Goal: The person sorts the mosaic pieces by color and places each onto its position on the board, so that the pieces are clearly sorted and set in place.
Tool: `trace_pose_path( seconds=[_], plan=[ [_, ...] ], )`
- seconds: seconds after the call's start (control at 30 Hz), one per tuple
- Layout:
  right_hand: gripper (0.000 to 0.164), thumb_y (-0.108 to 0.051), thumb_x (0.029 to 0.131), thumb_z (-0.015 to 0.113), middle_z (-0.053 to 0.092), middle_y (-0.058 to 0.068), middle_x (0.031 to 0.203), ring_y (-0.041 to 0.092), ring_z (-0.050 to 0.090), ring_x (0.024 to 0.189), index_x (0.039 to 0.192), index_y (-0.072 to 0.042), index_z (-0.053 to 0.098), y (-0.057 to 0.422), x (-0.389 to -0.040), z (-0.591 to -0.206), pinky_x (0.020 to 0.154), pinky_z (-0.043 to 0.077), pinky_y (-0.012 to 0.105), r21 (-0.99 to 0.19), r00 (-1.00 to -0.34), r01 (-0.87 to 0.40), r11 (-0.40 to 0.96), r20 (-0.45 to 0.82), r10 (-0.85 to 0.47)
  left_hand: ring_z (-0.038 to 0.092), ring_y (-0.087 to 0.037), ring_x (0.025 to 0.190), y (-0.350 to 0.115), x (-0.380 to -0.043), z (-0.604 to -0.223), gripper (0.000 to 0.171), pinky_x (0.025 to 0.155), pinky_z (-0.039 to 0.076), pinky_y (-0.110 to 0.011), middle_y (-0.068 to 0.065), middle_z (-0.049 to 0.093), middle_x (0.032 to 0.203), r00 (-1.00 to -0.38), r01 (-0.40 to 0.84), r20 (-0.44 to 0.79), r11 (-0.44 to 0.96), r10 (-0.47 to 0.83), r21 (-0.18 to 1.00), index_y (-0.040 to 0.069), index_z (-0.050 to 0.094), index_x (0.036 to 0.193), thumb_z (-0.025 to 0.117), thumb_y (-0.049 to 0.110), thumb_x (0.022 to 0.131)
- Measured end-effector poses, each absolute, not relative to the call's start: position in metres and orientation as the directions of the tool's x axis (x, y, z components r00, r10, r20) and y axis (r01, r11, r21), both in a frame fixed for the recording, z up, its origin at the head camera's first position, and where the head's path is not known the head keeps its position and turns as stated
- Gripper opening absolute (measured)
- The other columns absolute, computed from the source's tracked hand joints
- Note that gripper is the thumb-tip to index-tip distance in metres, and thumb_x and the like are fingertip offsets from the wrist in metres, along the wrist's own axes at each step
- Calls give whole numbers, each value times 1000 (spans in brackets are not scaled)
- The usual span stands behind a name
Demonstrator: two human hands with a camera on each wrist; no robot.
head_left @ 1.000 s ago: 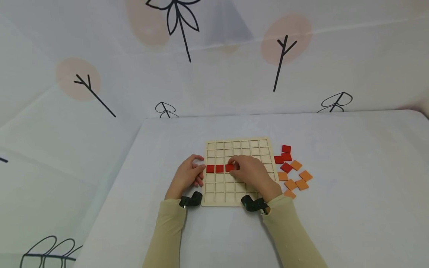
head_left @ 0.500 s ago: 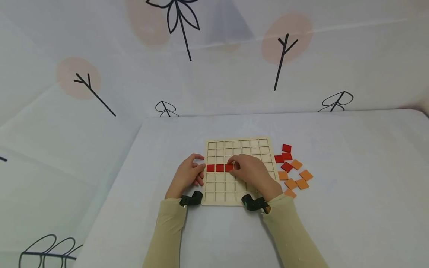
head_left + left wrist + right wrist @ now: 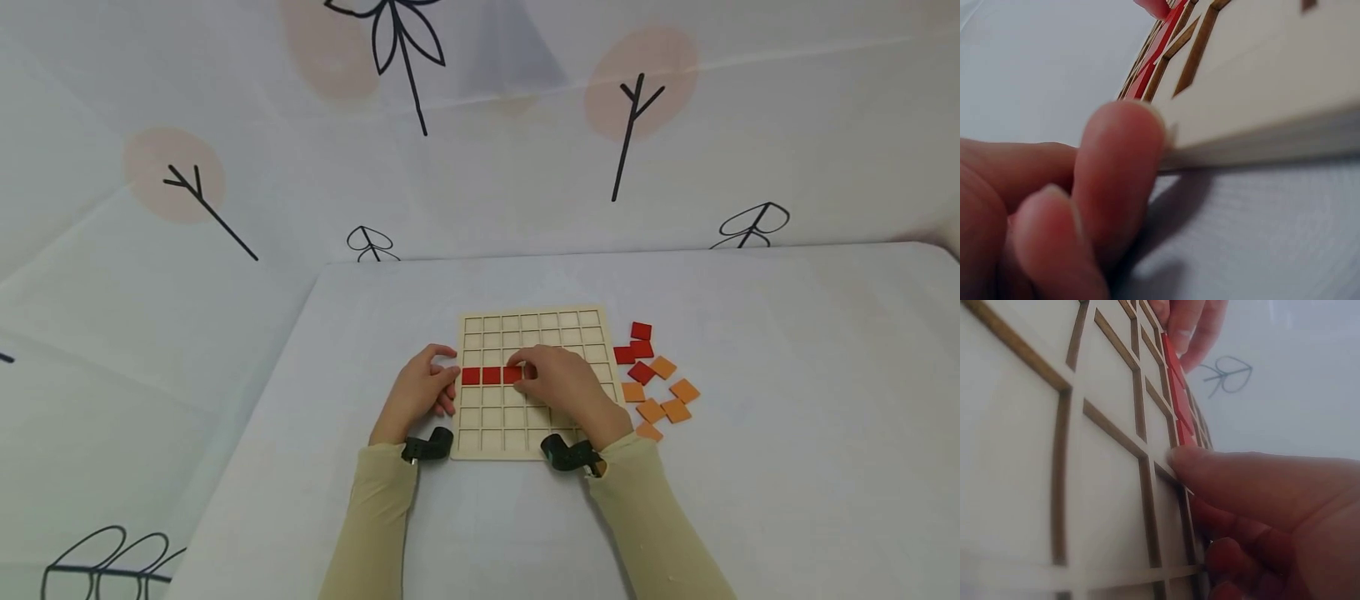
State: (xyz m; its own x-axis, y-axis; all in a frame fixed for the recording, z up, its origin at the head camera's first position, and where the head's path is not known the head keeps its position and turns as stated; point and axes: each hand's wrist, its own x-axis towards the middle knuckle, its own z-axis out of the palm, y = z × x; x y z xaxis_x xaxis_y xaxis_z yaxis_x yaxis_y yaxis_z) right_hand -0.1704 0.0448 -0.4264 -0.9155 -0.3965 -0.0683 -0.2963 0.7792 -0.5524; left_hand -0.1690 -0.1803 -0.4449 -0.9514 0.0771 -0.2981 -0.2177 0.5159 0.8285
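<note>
A pale wooden grid board lies on the white table, with three red square tiles side by side in one row at its left. My right hand pinches the third red tile between thumb and index finger, over its cell. In the right wrist view the thumb presses close to that tile, and the hand's other fingers are curled beneath. Along the board's left edge rests my left hand, its fingers loosely bent. The left wrist view shows a fingertip against the board's side.
Right of the board lie several loose red tiles and several loose orange tiles, partly overlapping or touching. Behind the table hangs a white cloth with printed plants. Black wrist cameras sit on both wrists.
</note>
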Motion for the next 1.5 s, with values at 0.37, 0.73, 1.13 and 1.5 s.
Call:
trace_pose_path(
  seconds=[0.37,0.73,1.13,1.5],
  plan=[
    [27,-22,80,66,50,-5,71,14,45,66,107,-19,62,46,-171,-426,56,36,27,-562,-911,-303,770,-65,-406,60,-26,49,-181,-168,-445,29,44,48,-33,-12,59,67,-949,-228,-306,503,78,834,20,45,117,54,24,90],
    [24,-20,83,61,54,-5,77,15,48,71,107,-17,62,53,-172,-424,63,41,28,-613,-915,-282,738,-58,-399,60,-25,49,-180,-167,-442,29,43,48,-33,-12,59,67,-950,-229,-305,510,69,829,20,45,117,54,24,90],
    [24,-23,85,60,56,-4,79,16,49,73,108,-17,61,63,-175,-425,65,42,30,-620,-916,-293,728,-35,-399,60,-25,49,-180,-167,-442,28,44,48,-33,-11,59,67,-949,-227,-307,516,74,826,20,45,116,54,24,90],
    [26,-23,86,57,58,0,85,17,51,78,111,-15,60,82,-180,-425,69,44,32,-636,-931,-275,721,-13,-366,61,-25,49,-180,-168,-441,29,44,48,-32,-11,59,68,-947,-226,-312,516,84,826,19,44,117,54,24,90]
  ],
)
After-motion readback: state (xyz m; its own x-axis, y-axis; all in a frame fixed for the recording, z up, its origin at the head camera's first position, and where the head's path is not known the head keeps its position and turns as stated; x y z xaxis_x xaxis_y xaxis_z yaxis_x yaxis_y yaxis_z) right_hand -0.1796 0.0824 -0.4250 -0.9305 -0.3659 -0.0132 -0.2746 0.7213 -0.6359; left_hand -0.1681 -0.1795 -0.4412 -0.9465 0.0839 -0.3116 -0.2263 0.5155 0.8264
